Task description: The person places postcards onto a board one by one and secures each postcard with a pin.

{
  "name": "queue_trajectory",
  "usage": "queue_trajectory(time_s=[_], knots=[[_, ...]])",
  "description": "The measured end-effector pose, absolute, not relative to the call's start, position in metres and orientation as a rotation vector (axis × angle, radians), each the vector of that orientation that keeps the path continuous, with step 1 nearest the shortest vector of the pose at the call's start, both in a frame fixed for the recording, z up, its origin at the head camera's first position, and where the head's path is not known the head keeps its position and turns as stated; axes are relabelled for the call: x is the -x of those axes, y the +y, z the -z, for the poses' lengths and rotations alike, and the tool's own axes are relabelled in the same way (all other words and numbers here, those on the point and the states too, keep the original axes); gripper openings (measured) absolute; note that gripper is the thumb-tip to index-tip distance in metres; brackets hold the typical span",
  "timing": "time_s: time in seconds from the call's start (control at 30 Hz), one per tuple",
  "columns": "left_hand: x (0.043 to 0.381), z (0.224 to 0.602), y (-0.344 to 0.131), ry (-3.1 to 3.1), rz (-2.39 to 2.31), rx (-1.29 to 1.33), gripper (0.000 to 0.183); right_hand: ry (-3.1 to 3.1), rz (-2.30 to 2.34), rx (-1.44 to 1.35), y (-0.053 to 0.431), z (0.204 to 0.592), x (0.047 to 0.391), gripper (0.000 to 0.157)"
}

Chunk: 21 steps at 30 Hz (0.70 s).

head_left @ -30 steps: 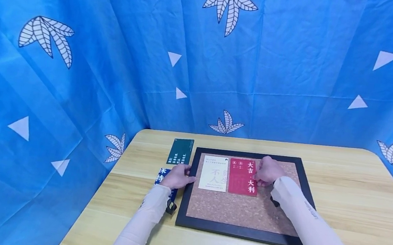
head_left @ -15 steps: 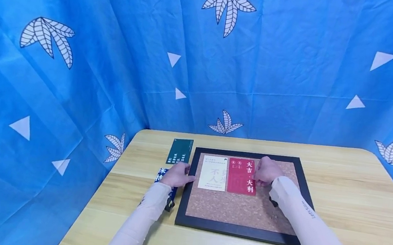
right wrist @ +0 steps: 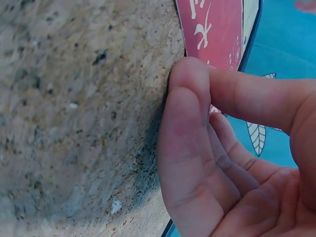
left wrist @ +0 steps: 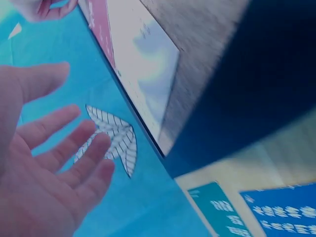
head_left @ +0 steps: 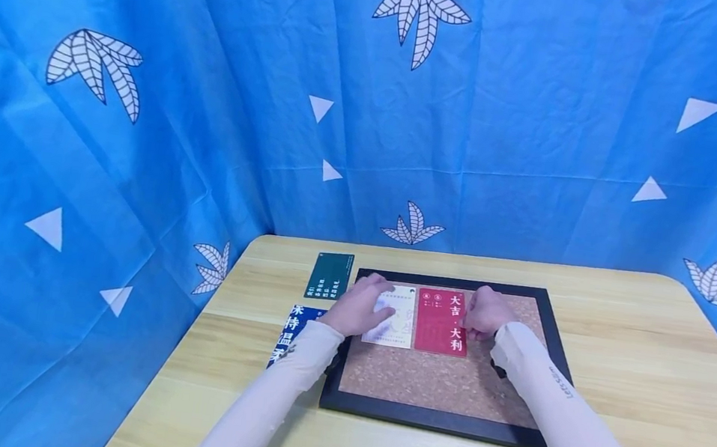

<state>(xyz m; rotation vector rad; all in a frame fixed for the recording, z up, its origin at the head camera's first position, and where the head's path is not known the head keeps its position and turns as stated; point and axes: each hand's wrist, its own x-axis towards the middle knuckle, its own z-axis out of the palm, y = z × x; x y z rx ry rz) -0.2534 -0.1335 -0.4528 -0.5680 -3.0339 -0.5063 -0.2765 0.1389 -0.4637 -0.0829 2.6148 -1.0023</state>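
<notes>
A cork board (head_left: 419, 379) in a black frame lies on the table, with a cream-white card (head_left: 400, 335) and a red card (head_left: 435, 332) side by side on it. My right hand (head_left: 488, 314) pinches the right edge of the red card between thumb and fingers. In the right wrist view these fingertips meet at the edge of the red card (right wrist: 210, 29), low against the cork. Over the board's left frame bar reaches my left hand (head_left: 359, 307), its fingers spread and holding nothing. It partly covers the white card in the head view. The left wrist view shows its palm and loose fingers.
Left of the board lie a dark green card (head_left: 330, 276) and a blue card (head_left: 297, 325), the blue one partly behind the left arm. The wooden table (head_left: 641, 351) backs onto a blue patterned curtain (head_left: 534, 126).
My left hand has moved right from the frame's left edge to above the white card, uncovering more of the blue card. The right hand stays at the red card's edge.
</notes>
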Motion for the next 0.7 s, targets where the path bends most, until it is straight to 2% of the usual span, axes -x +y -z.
queue_trajectory(time_s=[0.33, 0.7], knots=[[0.255, 0.46, -0.103, -3.089, 0.234, 0.825, 0.049, 2.619, 1.001, 0.071, 0.139, 0.464, 0.275, 0.012], [0.252, 0.466, -0.088, -3.109, 0.027, 0.916, 0.045, 2.625, 1.021, 0.088, 0.141, 0.465, 0.275, 0.011]])
